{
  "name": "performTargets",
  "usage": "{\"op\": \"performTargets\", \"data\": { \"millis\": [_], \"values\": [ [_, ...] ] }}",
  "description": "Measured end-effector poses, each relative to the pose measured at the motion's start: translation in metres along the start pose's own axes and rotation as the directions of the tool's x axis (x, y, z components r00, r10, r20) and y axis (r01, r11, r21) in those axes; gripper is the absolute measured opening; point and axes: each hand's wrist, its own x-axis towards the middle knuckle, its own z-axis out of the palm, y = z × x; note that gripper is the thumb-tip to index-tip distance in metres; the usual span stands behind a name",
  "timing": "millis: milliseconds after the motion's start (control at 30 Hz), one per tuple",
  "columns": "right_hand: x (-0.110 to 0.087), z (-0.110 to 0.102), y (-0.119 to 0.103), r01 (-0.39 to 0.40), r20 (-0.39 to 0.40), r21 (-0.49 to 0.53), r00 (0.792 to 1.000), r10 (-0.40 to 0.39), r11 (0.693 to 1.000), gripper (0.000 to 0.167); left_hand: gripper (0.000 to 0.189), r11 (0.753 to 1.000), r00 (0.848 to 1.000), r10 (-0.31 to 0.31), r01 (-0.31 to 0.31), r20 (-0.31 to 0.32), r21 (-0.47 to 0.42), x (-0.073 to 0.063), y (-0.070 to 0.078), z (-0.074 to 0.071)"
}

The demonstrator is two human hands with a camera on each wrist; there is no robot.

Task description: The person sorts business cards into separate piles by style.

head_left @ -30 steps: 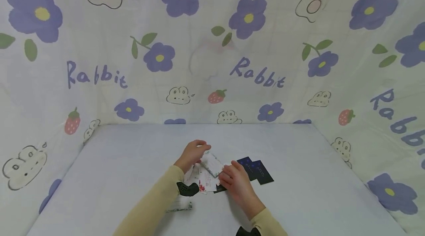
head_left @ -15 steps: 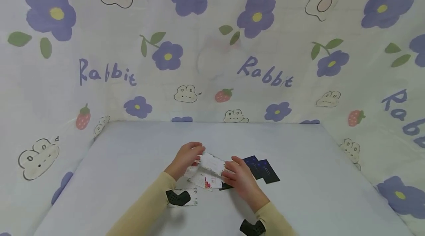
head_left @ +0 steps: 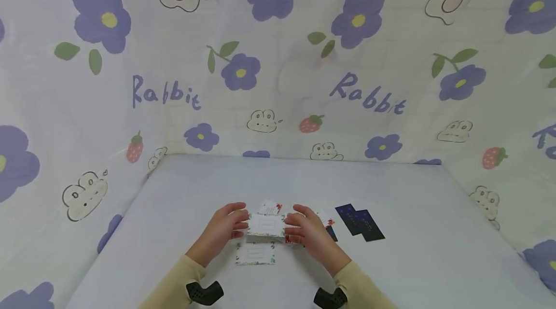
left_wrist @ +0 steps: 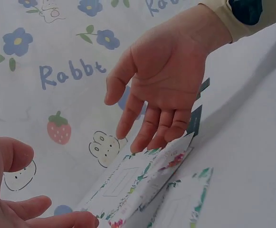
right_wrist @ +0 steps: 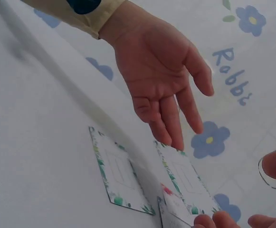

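Note:
A white card with a green leafy border (head_left: 266, 225) is level between my two hands, raised over other cards. My left hand (head_left: 220, 228) is at its left end and my right hand (head_left: 314, 235) at its right end, fingers extended and thumbs off the card. In the left wrist view the right fingertips meet its edge. Beneath it, a card with red flowers (left_wrist: 168, 166) is tilted. A matching leafy card (head_left: 255, 254) lies flat just nearer me. Behind the raised card shows a white card with red flowers (head_left: 270, 207). My right hand partly hides several more cards.
Two overlapping dark blue cards (head_left: 370, 227) lie to the right on the white tabletop (head_left: 417, 260). A corner of another dark card (head_left: 332, 233) shows beside my right hand. Printed cloth walls (head_left: 295, 82) with flowers and rabbits enclose the table.
The leafy card has gone from slanted to level and moved left and nearer, with both hands beside it. The left hand came back toward me. The head view has turned left.

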Motion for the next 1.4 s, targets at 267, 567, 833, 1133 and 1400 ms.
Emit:
{"op": "performTargets", "data": {
  "millis": [267,567,833,1133,1400],
  "values": [
    [-0.004,0.009,0.003,0.006,0.089,-0.062,0.996,-0.001,0.998,0.058,0.050,0.998,0.999,-0.019,0.017,-0.032,-0.061,-0.022,-0.009,-0.015],
    [-0.006,0.013,0.005,-0.013,0.144,-0.059,0.989,0.022,0.998,0.060,0.049,0.995,0.998,-0.061,0.058,-0.034,-0.078,-0.035,-0.016,-0.024],
    [-0.010,0.014,0.004,-0.024,0.155,-0.067,0.987,0.034,0.997,0.059,0.047,0.994,0.998,-0.062,0.060,-0.013,-0.094,-0.036,-0.021,-0.026],
    [-0.013,0.015,0.014,-0.041,0.161,-0.114,0.985,0.059,0.993,0.055,0.048,0.994,0.998,-0.066,0.067,0.014,-0.082,-0.038,-0.027,-0.025],
    [-0.015,0.014,0.017,-0.070,0.159,-0.153,0.983,0.095,0.986,0.057,0.046,0.996,0.996,-0.090,0.090,-0.015,0.023,-0.038,-0.031,-0.020]
  ]
}}
